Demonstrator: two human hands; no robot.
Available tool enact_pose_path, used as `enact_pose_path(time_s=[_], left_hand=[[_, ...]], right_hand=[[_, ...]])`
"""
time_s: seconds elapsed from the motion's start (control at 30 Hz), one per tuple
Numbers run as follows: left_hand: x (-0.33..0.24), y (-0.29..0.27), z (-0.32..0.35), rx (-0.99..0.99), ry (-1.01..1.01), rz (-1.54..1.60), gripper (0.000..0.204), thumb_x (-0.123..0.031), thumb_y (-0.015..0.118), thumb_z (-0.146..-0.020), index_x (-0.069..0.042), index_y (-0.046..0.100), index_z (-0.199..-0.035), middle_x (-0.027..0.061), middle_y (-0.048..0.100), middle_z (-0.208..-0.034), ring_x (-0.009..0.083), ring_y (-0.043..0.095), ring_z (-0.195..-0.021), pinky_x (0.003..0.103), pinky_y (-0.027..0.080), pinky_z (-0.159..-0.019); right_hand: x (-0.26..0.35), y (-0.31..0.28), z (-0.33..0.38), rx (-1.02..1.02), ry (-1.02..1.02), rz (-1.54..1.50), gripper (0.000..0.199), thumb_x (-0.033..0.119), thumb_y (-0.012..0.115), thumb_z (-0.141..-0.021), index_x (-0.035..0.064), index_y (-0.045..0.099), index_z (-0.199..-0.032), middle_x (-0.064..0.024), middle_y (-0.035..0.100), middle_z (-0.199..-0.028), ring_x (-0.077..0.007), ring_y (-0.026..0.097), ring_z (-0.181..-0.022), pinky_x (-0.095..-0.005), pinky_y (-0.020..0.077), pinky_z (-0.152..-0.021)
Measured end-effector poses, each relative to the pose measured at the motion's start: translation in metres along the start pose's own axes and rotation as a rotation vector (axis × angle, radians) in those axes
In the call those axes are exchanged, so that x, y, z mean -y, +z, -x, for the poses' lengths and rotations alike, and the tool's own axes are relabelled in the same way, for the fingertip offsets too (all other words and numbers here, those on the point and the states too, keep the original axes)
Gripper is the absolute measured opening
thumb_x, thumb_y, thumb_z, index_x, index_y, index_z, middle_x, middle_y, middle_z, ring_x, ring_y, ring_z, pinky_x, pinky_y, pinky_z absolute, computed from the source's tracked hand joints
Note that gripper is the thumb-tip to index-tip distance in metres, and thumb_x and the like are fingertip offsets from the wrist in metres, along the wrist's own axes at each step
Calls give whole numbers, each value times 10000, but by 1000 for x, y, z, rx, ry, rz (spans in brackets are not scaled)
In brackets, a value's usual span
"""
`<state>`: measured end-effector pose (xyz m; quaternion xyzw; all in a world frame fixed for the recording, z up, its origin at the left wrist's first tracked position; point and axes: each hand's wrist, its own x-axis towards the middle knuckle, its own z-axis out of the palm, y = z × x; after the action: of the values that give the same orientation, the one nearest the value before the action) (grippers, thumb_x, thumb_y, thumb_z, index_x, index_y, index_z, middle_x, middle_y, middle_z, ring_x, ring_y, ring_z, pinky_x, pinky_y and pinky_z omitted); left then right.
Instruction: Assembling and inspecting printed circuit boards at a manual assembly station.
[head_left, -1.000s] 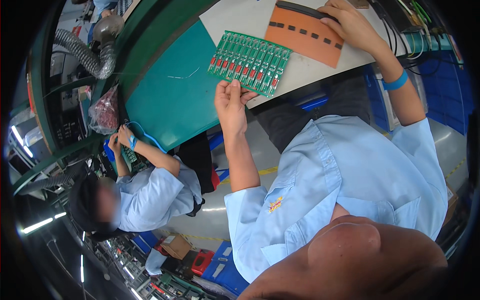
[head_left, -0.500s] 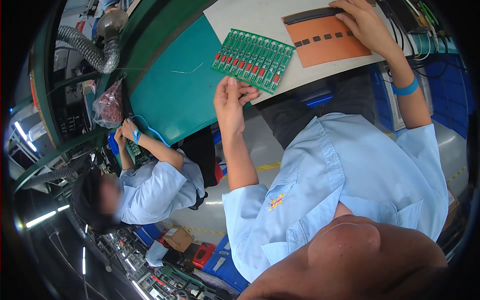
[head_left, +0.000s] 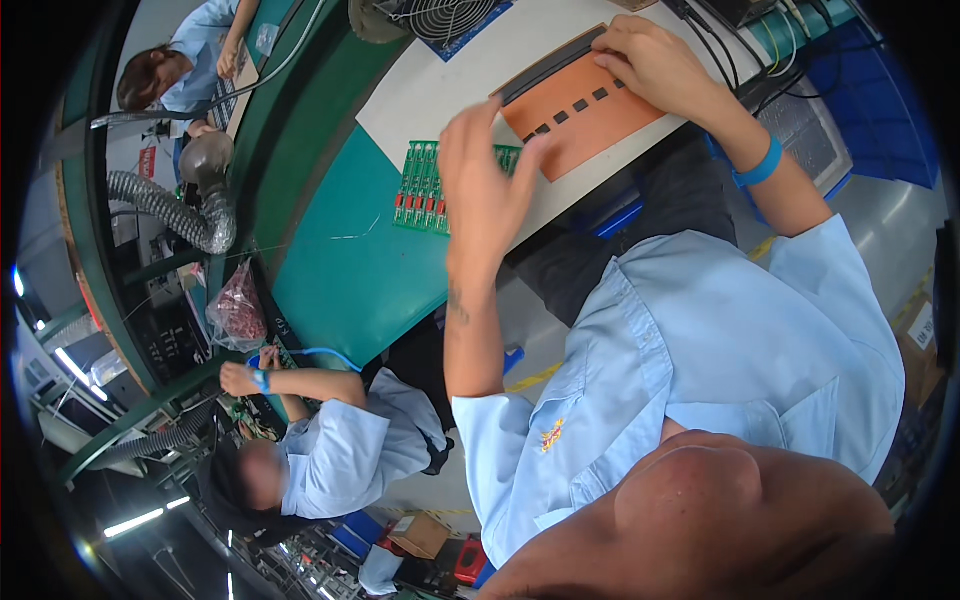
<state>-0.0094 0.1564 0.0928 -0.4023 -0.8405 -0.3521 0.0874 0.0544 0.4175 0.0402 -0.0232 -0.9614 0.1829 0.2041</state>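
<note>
Sheet (head_left: 595, 135), orange, on tabletop (head_left: 405, 110), with dark strip (head_left: 553, 67) along its far edge. Right grip (head_left: 655, 62) at its far-right corner, pinching or merely touching: cannot tell. Left grip (head_left: 483, 178) released at its left, partly hiding circuit board (head_left: 421, 186). Apparently handling strip; next calls for precise fingertips.

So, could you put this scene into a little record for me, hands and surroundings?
Left hand: open, blurred, partly hiding the green circuit panel
Right hand: at the black strip's right end
Orange sheet: on the pale surface, bearing dark squares
Left side: co-worker, bag of reddish pieces
</note>
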Motion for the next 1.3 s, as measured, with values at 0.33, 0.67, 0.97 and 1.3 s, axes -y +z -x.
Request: enact_pose_path(time_s=[0.33, 0.67, 0.97, 1.3], left_hand=[[17, 57, -51, 282, 105, -189, 351, -125, 727, -852, 9, 691, -1175, 141, 639, -1134, 311, 590, -1028, 412, 462, -902], [19, 57, -52, 269, 76, -128, 309, -110, 720, -852, 2, 711, -1139, 135, 626, -1099, 310, 581, -998, 412, 459, -884], [18, 56, -53, 280, 74, -136, 285, -105, 722, -852, 0, 711, -1117, 137, 618, -1090, 308, 577, -988, 415, 459, -874], [20, 57, -53, 287, 81, -135, 261, -106, 724, -854, -2, 707, -1093, 136, 615, -1070, 310, 572, -986, 416, 459, -858]], right_hand=[[16, 1, 10, -120, 103, -63, 182, 52, 647, -886, -15, 729, -1034, -97, 674, -913, -266, 639, -839, -352, 535, -782], [8, 3, 3, -87, 179, -223, 133, 121, 676, -891, 15, 713, -961, -80, 671, -927, -269, 644, -846, -370, 534, -769], [15, 6, 2, -172, 101, -9, 119, 142, 707, -884, 28, 709, -917, -61, 656, -889, -230, 608, -772, -332, 514, -710], [16, 1, -7, -75, 181, -100, 148, 174, 717, -877, 37, 708, -824, -53, 649, -777, -225, 607, -691, -335, 508, -636]])
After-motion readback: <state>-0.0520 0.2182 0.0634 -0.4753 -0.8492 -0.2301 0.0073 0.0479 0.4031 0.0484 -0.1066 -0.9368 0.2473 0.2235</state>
